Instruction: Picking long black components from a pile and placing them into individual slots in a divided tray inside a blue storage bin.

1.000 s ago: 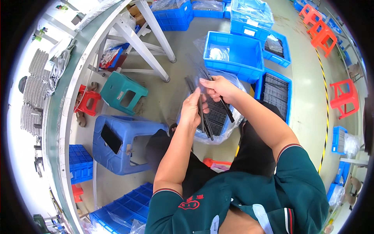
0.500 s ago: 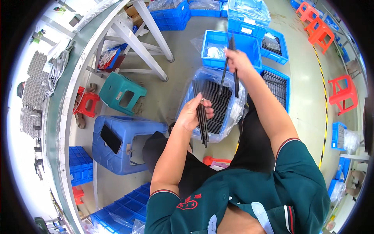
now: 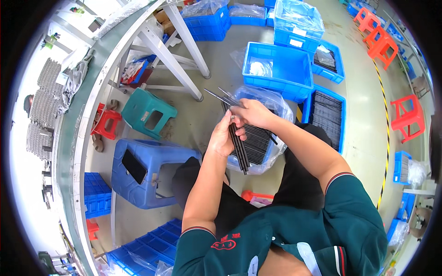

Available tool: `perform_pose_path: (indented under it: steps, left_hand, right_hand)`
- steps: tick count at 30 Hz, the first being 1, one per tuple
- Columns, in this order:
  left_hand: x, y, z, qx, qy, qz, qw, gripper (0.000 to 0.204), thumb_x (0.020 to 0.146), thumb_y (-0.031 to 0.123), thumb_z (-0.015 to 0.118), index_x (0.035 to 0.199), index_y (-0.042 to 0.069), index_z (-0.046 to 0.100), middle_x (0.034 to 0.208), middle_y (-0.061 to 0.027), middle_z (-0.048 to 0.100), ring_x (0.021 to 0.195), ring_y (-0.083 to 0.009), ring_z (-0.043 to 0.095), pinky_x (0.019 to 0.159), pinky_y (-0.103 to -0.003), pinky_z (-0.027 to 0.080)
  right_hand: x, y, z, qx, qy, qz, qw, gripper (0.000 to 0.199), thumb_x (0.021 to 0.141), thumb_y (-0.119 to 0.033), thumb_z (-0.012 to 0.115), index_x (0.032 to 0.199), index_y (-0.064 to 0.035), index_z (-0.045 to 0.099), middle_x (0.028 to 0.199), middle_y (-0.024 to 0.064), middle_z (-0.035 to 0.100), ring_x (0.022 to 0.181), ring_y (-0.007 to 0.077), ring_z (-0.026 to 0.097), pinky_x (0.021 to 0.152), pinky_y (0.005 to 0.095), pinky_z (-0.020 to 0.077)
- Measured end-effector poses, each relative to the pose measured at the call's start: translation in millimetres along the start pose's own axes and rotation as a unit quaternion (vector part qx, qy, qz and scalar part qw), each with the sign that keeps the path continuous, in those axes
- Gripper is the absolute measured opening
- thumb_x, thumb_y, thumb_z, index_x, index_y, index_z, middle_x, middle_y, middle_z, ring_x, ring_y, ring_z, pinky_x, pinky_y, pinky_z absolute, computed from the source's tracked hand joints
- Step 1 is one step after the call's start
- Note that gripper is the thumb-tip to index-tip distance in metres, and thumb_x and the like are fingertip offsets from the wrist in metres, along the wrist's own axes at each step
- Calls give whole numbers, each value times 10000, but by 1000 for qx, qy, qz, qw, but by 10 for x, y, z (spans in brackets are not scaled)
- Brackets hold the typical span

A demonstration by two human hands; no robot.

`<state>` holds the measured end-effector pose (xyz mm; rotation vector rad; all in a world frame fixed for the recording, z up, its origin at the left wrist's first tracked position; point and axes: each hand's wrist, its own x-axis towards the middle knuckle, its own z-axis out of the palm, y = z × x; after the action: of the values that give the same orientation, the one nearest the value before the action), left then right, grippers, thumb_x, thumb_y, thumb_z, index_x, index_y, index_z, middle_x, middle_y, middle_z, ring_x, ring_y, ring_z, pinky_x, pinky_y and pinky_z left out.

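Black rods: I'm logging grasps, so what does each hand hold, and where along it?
The left hand holds a bundle of black rods near its upper end. The right hand pinches a few thin rods at their near ends.

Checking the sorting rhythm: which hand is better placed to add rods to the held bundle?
Probably the right hand: it grips loose black rods beside the left hand, which is occupied clasping the bundle.

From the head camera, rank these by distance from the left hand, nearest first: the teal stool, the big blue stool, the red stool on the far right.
From the left hand:
1. Big blue stool, lower left.
2. Teal stool, left, slightly farther.
3. Red stool, far right.
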<state>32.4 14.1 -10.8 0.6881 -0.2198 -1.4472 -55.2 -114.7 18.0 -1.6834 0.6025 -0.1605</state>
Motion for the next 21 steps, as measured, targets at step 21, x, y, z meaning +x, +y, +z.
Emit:
perform_pose_path:
  steps: [21]
  left_hand:
    - [77,242,35,-54,244,243,937,335,918,367,525,805,52,517,672,-33,462,544,-138,446,482,-305,425]
  right_hand:
    - [-519,-89,-109,132,-137,100,977,188,888,-203,554,891,-72,419,585,31,511,390,61,427,333,203,294]
